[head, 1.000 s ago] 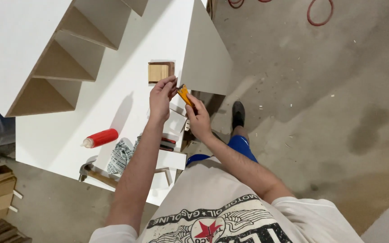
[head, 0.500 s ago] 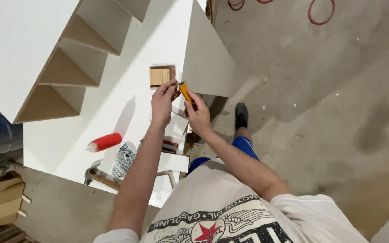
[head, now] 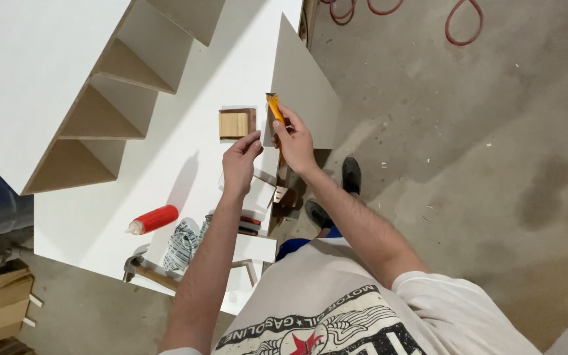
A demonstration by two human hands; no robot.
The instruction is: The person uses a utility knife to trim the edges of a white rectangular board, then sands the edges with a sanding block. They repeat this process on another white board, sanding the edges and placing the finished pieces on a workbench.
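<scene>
Hands over the white bench (head: pixel 165 164): right hand (head: pixel 294 138) closed around a yellow utility knife (head: pixel 275 109), seemingly light, rigid and sharp-tipped, best held by its handle, just right of a small wooden block (head: pixel 234 123); left hand (head: pixel 241 163) loosely curled, apparently empty.

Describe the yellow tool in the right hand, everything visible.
The yellow tool is slim and flat, orange-yellow, seemingly plastic, with a wider pale tip. The right hand pinches its lower end, hiding that part, so its full length cannot be told. It points away from the person, tip up against the edge of the upright white panel, right of the wood block. The left hand is off it.
</scene>
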